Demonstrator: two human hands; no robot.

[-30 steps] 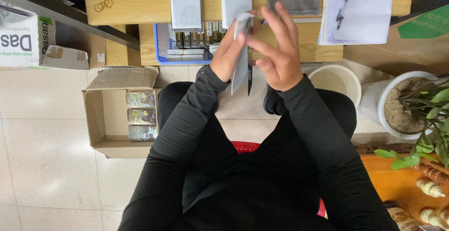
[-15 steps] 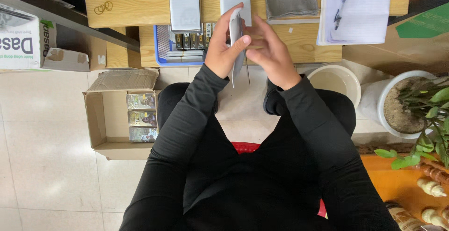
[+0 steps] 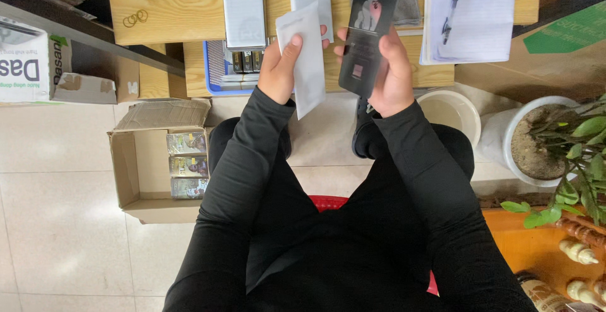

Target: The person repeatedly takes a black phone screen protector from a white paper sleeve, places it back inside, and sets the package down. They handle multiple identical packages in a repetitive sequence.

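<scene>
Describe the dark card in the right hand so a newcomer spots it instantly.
Start at the wooden desk along the top. In front of its edge, the right hand holds up a tall black hang card. The left hand beside it holds a white sleeve; only this card is black.

White sleeve point(image 3: 307, 56), blk card point(image 3: 369, 34)

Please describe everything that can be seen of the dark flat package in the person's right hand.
The dark package is a flat, long card pack, black and glossy, with a rounded top that has a small hang hole. A pale figure is printed near its upper part and a small label lower down. It stands nearly upright, slightly tilted, above the wooden desk edge. The right hand grips its lower half, thumb on the front. It does not touch the white sleeve beside it.
</scene>
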